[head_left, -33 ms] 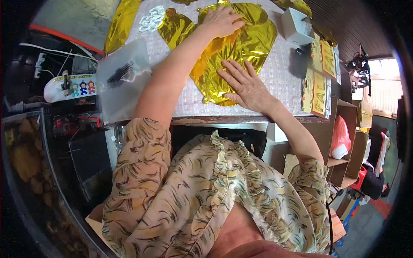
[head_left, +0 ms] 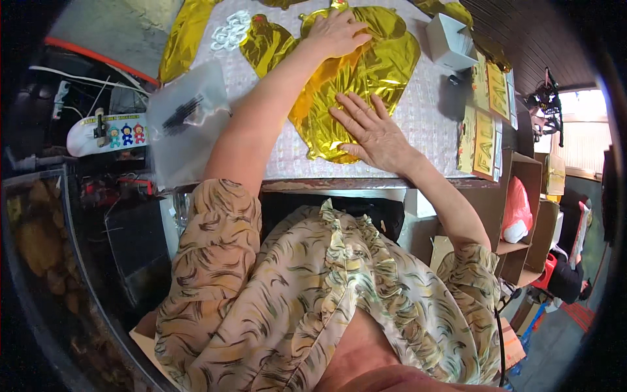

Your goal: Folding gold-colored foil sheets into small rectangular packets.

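Note:
A shiny gold foil balloon (head_left: 392,62), flat and wrinkled, lies on the table's pale checked cover (head_left: 268,147). My left hand (head_left: 334,34) rests on its far part, fingers spread. Nearer to me, my right hand (head_left: 375,136) lies flat on the foil with its fingers stretched out and the thumb by the lower edge. Neither hand grips anything. Beside the balloon on the left is another piece of gold foil (head_left: 269,44), partly behind my left forearm.
White rings (head_left: 230,31) lie at the far left, near a long gold foil strip (head_left: 185,42). A clear plastic bag (head_left: 202,134) with dark thin pieces overhangs the left edge. To the right are a white box (head_left: 446,42), a small black object (head_left: 453,80) and printed packs (head_left: 480,140).

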`<state>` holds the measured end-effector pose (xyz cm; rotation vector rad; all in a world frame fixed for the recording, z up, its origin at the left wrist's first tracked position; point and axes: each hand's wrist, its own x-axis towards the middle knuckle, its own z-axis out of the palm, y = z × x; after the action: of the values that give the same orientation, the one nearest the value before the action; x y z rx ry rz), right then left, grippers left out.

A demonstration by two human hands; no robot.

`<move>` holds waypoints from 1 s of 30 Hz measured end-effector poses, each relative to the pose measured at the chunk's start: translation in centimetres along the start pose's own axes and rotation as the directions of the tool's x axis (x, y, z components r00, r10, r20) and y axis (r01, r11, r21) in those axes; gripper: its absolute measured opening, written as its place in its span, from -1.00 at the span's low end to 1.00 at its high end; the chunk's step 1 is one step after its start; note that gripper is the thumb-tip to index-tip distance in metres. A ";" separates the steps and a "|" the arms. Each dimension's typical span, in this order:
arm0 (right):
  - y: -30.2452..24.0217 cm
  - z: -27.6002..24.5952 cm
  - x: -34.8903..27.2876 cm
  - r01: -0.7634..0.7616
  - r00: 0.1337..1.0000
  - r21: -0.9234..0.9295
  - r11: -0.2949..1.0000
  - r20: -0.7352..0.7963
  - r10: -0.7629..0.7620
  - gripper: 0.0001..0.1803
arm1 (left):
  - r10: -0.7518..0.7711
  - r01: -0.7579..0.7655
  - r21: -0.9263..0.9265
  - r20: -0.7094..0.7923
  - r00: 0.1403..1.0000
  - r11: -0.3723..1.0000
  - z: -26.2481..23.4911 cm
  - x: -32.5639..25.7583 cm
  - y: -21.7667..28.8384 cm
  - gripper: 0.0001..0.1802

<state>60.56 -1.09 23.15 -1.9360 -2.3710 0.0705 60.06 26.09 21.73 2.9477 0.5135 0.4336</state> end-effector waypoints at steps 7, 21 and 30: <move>0.6 0.3 -0.5 -0.013 0.998 0.154 0.988 -0.056 0.022 -0.16 | 0.004 -0.073 -0.259 -0.258 0.966 0.963 0.3 2.8 -0.8 -0.65; 35.1 -8.1 -10.3 -0.581 0.745 -0.411 0.703 -0.615 0.257 -0.61 | 0.239 -0.324 -0.494 -0.229 0.944 0.806 -3.8 5.5 9.3 -0.79; 35.0 -6.7 -8.0 -0.603 0.798 -0.420 0.678 -0.330 0.505 -0.71 | 0.288 -0.363 -0.526 -0.222 0.932 0.769 -5.5 4.6 10.5 -0.80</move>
<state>96.95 -1.98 26.60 -2.6968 -1.6875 -0.7485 65.82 18.20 29.84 2.4272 -0.1260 0.6795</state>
